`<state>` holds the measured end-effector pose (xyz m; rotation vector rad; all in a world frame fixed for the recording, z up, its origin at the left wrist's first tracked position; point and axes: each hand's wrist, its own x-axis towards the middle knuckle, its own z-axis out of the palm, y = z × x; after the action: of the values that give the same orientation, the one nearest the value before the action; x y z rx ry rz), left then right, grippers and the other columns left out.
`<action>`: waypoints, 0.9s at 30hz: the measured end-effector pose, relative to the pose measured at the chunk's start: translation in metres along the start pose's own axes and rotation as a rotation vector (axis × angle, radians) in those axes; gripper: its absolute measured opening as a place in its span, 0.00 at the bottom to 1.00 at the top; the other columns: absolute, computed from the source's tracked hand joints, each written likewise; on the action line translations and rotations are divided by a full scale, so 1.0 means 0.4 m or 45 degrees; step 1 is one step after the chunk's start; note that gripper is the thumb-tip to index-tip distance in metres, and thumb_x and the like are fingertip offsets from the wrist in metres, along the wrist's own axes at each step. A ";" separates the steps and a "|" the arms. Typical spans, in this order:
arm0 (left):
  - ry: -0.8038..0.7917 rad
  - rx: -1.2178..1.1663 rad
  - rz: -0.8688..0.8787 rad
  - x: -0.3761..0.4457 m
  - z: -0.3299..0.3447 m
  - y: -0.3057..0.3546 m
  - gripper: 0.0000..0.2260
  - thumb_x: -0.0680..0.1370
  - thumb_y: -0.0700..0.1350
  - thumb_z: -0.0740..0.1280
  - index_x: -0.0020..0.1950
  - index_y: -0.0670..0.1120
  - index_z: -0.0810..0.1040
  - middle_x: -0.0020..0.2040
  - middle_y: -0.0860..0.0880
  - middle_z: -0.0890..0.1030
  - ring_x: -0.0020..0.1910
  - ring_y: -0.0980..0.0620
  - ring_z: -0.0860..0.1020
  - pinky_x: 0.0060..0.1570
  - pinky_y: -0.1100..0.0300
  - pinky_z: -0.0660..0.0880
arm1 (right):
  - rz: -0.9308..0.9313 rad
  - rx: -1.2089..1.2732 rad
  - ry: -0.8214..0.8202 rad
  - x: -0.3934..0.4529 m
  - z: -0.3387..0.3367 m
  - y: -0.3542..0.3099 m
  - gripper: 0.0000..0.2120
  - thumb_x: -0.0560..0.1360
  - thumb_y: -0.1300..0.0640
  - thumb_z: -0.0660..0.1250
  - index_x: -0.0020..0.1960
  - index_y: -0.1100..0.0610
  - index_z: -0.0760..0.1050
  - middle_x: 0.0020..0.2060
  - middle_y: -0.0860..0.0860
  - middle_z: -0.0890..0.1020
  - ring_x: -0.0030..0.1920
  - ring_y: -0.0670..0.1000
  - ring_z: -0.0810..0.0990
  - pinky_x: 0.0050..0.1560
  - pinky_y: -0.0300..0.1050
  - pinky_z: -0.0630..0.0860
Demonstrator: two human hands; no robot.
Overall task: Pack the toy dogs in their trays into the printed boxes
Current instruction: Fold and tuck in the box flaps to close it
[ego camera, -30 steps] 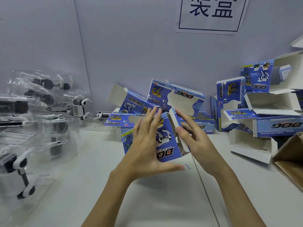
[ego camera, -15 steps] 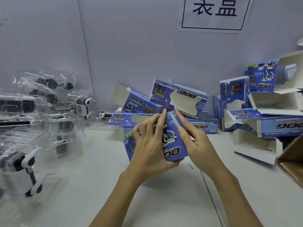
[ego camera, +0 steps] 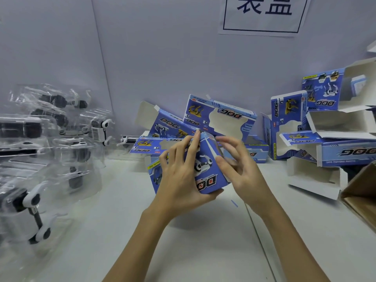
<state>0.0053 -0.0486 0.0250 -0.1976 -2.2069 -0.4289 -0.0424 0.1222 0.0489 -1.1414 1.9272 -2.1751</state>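
Hands first: your left hand (ego camera: 179, 176) grips the blue printed box (ego camera: 205, 169) from its near side, fingers spread over the printed face and thumb curled under the bottom edge. Your right hand (ego camera: 240, 169) sits at the right end of that box, its thumb pressed against the end and its other fingers bent loosely just above it; whether the end flap is tucked in you cannot tell. You hold the box above the white counter (ego camera: 203, 241), tilted, with its "DOG" lettering upside down to you.

Behind the box, against the wall, lies a heap of more printed boxes (ego camera: 219, 117) with open flaps. Right of the box, another pile of open boxes (ego camera: 325, 129) is stacked, with a brown carton (ego camera: 362, 194) beside it. Left of the box, well apart, clear trays with toy dogs (ego camera: 30, 200) are piled on the counter. Above the box a paper sign (ego camera: 264, 15) hangs on the wall.
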 end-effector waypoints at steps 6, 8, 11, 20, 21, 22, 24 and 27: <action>0.038 -0.063 -0.102 0.001 -0.001 0.007 0.54 0.67 0.67 0.75 0.84 0.45 0.56 0.77 0.47 0.67 0.77 0.47 0.65 0.73 0.40 0.61 | -0.134 -0.176 0.243 -0.008 0.057 0.050 0.18 0.83 0.48 0.64 0.72 0.40 0.77 0.74 0.44 0.76 0.71 0.47 0.77 0.55 0.44 0.84; 0.040 -0.069 -0.129 0.000 -0.004 0.006 0.54 0.66 0.66 0.75 0.84 0.45 0.56 0.77 0.47 0.66 0.77 0.46 0.65 0.73 0.40 0.60 | -0.191 -0.287 0.222 -0.013 0.070 0.059 0.19 0.85 0.43 0.59 0.75 0.36 0.72 0.78 0.41 0.70 0.74 0.43 0.73 0.55 0.42 0.84; 0.018 -0.099 -0.148 0.000 -0.014 -0.002 0.54 0.66 0.66 0.76 0.84 0.45 0.56 0.78 0.47 0.66 0.77 0.47 0.64 0.75 0.44 0.59 | -0.244 -0.435 0.092 -0.014 0.061 0.057 0.23 0.84 0.43 0.61 0.79 0.35 0.66 0.80 0.39 0.65 0.78 0.45 0.67 0.56 0.46 0.85; 0.073 -0.214 -0.147 0.004 -0.007 -0.002 0.52 0.66 0.63 0.78 0.83 0.46 0.59 0.78 0.47 0.67 0.78 0.49 0.64 0.77 0.46 0.57 | -0.113 -0.265 -0.008 -0.005 0.033 0.045 0.25 0.84 0.46 0.60 0.80 0.41 0.66 0.77 0.42 0.70 0.78 0.51 0.68 0.58 0.51 0.84; 0.076 -0.217 -0.138 0.004 -0.007 -0.002 0.51 0.66 0.63 0.78 0.83 0.49 0.59 0.79 0.48 0.66 0.78 0.48 0.63 0.76 0.45 0.57 | -0.124 -0.287 -0.017 -0.005 0.031 0.046 0.25 0.84 0.45 0.59 0.80 0.40 0.66 0.78 0.42 0.70 0.77 0.51 0.69 0.58 0.49 0.84; 0.073 -0.216 -0.126 0.003 -0.006 -0.002 0.49 0.67 0.63 0.78 0.83 0.54 0.60 0.79 0.47 0.66 0.79 0.48 0.63 0.76 0.44 0.57 | -0.125 -0.295 -0.025 -0.005 0.031 0.047 0.25 0.84 0.44 0.58 0.80 0.39 0.65 0.78 0.43 0.69 0.77 0.50 0.70 0.58 0.48 0.84; 0.070 -0.203 -0.107 0.002 -0.003 0.001 0.42 0.67 0.64 0.78 0.77 0.61 0.64 0.79 0.46 0.65 0.80 0.46 0.61 0.74 0.39 0.57 | -0.104 -0.286 -0.035 -0.005 0.033 0.044 0.23 0.85 0.44 0.57 0.79 0.33 0.64 0.80 0.41 0.65 0.77 0.46 0.70 0.60 0.47 0.83; 0.086 -0.189 -0.100 -0.001 -0.002 0.006 0.34 0.67 0.62 0.79 0.69 0.62 0.68 0.79 0.44 0.65 0.80 0.45 0.61 0.72 0.35 0.59 | -0.100 -0.348 -0.057 -0.006 0.031 0.037 0.23 0.85 0.42 0.57 0.79 0.31 0.62 0.80 0.38 0.63 0.79 0.42 0.66 0.63 0.49 0.82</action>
<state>0.0067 -0.0468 0.0257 -0.1737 -2.1227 -0.6354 -0.0407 0.1093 0.0346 -1.3107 2.2492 -1.9437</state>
